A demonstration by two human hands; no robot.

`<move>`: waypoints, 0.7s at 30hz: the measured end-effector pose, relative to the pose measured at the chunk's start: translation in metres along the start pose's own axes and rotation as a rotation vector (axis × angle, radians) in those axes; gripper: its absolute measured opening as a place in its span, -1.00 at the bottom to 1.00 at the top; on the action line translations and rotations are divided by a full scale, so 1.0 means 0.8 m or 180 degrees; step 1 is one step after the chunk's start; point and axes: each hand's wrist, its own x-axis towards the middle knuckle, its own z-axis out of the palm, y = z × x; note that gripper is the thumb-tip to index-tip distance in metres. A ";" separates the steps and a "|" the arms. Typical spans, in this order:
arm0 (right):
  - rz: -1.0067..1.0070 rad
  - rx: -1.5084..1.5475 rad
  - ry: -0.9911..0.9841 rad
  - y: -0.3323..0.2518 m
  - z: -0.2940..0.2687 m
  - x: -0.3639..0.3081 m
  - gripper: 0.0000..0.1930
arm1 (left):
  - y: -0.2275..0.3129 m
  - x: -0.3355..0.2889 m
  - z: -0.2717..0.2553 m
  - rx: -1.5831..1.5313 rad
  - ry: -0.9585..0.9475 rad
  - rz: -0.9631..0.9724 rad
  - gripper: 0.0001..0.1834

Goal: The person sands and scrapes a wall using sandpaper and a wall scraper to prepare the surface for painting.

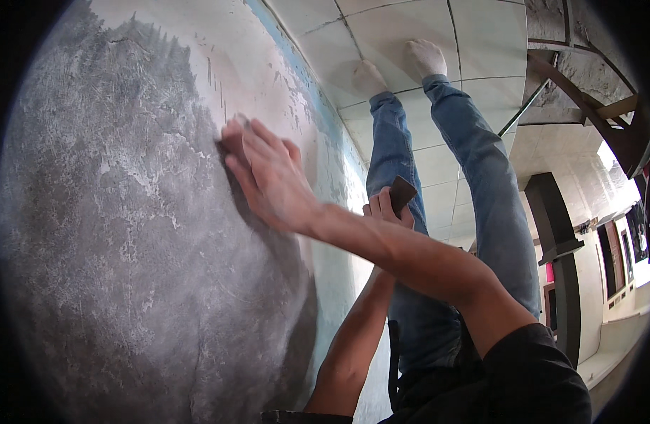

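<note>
My right arm crosses over my left forearm and reaches the wall [148, 268]. There my right hand [272, 173] presses a folded brown piece of sandpaper [234, 141] against the painted surface, the fingers bent over it and slightly blurred. It sits by the border between the rough grey, scuffed paint and the paler strip. Closer to my legs, my left hand [387, 205] is closed on a small dark brown flat piece, likely sandpaper [402, 195], one corner sticking up past the fingers. Part of that hand is hidden behind my right forearm.
Pale floor tiles [402, 25] lie under my bare feet, beside a flaking blue band at the wall's foot. To the right are a dark curved post [559, 254], wooden and metal frame pieces [593, 99], and a white ledge [611, 353].
</note>
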 end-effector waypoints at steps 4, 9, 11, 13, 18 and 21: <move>0.0343 0.0486 -0.0116 -0.022 0.010 -0.016 -0.53 | -0.020 0.002 0.008 0.0069 0.0182 0.0100 -0.58; 0.0012 0.0139 -0.0064 -0.007 0.003 -0.016 -0.51 | -0.007 0.005 0.002 0.0059 0.0041 0.0034 -0.59; 0.0151 0.0262 -0.0088 -0.005 0.001 0.023 -0.51 | -0.010 0.005 0.002 0.0127 0.0096 0.0087 -0.59; 0.0314 0.0777 -0.0008 -0.009 0.005 0.016 -0.50 | -0.015 0.004 0.004 0.0177 0.0122 0.0134 -0.59; -0.0051 0.0703 -0.0172 -0.014 0.017 -0.042 -0.55 | -0.031 0.009 0.010 0.0078 0.0069 0.0244 -0.56; 0.0007 0.0655 -0.0051 0.010 -0.002 0.033 -0.60 | -0.017 0.003 0.009 0.0278 0.0203 0.0246 -0.54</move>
